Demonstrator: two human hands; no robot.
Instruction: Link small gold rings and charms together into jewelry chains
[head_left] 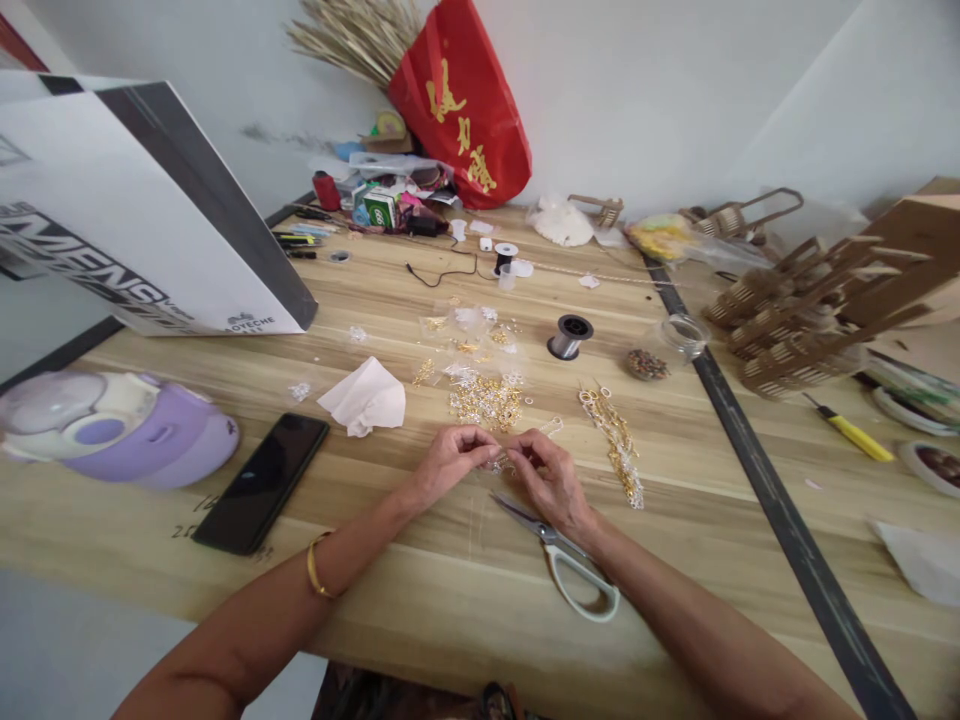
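Note:
My left hand (pixel 456 462) and my right hand (pixel 549 480) meet over the wooden table, thumbs and forefingers pinched close together. Between the fingertips is a small silvery chain (pixel 498 464), mostly covered by the fingers. Just beyond lies a pile of gold and silver jewellery findings (pixel 487 400). Scissors (pixel 576 580) with white handles lie partly beneath my right wrist, blades pointing left. To the right rests a bundle of gold and silver chains (pixel 616 450). A spool of silvery wire (pixel 570 337) stands farther back.
On the left are a black phone (pixel 262 483), a crumpled tissue (pixel 366 397), a purple-and-white bottle (pixel 150 430) and a large white paper bag (pixel 150 220). A red bag (pixel 469 110) leans at the back. Small woven baskets (pixel 787 320) and a yellow-handled knife (pixel 855 432) are at right.

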